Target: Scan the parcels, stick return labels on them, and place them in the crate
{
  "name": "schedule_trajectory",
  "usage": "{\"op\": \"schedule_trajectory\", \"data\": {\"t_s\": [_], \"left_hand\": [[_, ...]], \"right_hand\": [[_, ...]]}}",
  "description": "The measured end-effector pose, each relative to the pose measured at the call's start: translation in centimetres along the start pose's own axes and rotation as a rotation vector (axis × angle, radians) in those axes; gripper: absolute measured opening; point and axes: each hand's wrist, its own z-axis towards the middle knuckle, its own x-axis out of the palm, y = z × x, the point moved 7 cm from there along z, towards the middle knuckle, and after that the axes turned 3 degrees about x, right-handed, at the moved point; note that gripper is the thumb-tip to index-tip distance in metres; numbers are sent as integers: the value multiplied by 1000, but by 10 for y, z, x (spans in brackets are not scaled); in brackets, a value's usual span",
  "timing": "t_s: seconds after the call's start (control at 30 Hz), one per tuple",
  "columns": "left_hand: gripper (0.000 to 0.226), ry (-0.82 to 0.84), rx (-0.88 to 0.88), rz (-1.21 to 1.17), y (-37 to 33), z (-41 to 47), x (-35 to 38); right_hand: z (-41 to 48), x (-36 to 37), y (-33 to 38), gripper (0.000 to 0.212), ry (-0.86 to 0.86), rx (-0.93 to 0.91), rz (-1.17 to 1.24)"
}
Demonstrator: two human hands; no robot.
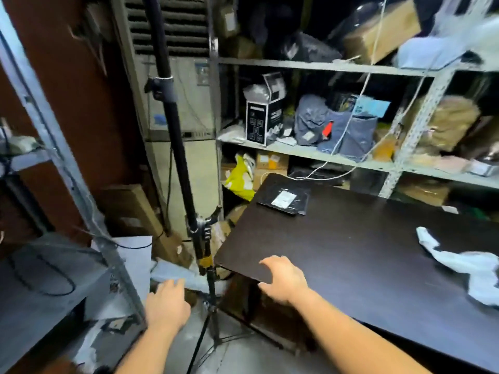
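Left hand (167, 306): fingers loosely extended, nothing held, poised above a grey parcel (168, 272) on the floor. Light stand (174, 125) just beside it, judged liable to be knocked by a wide reach. Right hand (283, 279): spread flat, braced on the dark tabletop (364, 252) corner. Black parcel (283, 202) laid at the far edge. Cluttered shelving (337, 157) is set behind; the room is dim.

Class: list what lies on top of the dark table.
A flat black plastic parcel with a white label, a crumpled white plastic bag, and the right hand over the near corner. The parcel's contents are hidden.
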Motion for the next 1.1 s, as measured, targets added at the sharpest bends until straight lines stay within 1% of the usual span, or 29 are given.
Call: {"op": "schedule_trajectory", "data": {"t_s": [0.1, 0.2, 0.27, 0.37, 0.5, 0.57, 0.63, 0.7, 0.8, 0.97, 1.03, 1.1], "left_hand": [[52, 8, 69, -11, -80, 9, -15], [51, 46, 104, -39, -157, 16, -27], [49, 47, 109, -44, -194, 25, -37], [51, 28, 146, 17, -239, 47, -54], [50, 29, 151, 59, -263, 83, -62], [52, 62, 142, 37, -268, 113, -61], [56, 96, 125, -35, -270, 149, -58], [60, 95, 113, -132, -272, 194, -56], [57, 80, 92, -274, -278, 268, -54], [52, 104, 42, -452, -288, 383, -38], [50, 102, 28, -525, -292, 424, -32], [53, 106, 22, -604, -298, 456, -28]], "right_hand": [[-7, -31, -81, 61, -35, 73, 35], [-12, -54, -154, 61, -19, 133, 72], [-7, -66, -186, 61, -17, 141, 78], [8, -80, -228, 59, -20, 154, 76], [40, -83, -259, 59, 9, 184, 98], [67, -81, -269, 59, 11, 210, 179], [96, -78, -277, 57, 8, 262, 319], [132, -74, -282, 55, 8, 303, 422], [194, -66, -287, 53, 13, 339, 497], [298, -52, -295, 50, -20, 481, 628], [337, -47, -296, 53, -21, 520, 683], [365, -42, -294, 59, 2, 541, 744]]}}
